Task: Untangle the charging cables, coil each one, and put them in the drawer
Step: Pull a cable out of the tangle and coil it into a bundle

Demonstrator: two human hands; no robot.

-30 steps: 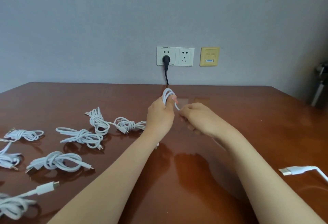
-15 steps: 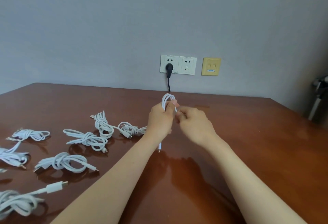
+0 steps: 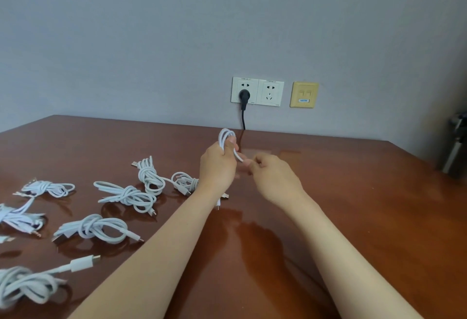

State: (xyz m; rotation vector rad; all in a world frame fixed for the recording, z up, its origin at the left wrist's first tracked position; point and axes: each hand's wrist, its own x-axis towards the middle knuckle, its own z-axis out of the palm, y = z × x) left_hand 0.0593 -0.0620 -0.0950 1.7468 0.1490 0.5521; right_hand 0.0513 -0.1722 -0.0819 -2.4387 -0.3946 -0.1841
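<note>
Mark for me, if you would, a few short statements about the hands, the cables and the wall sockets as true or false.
1. The left hand grips a coil of white cable. True.
2. The right hand holds nothing. False: it pinches the loose end of that cable.
3. A black plug sits in the left wall socket. True.
4. The bundled cables lie to the right of both arms. False: they lie to the left.

Table [image 3: 353, 205]: glossy reddish-brown wood, mirror-smooth, reflecting both arms; cables [image 3: 126, 195]: smooth white plastic sheathing, metal-tipped connectors; wall [image 3: 151, 40]: matt grey; 2 sockets [image 3: 257, 91]: glossy white plastic.
</note>
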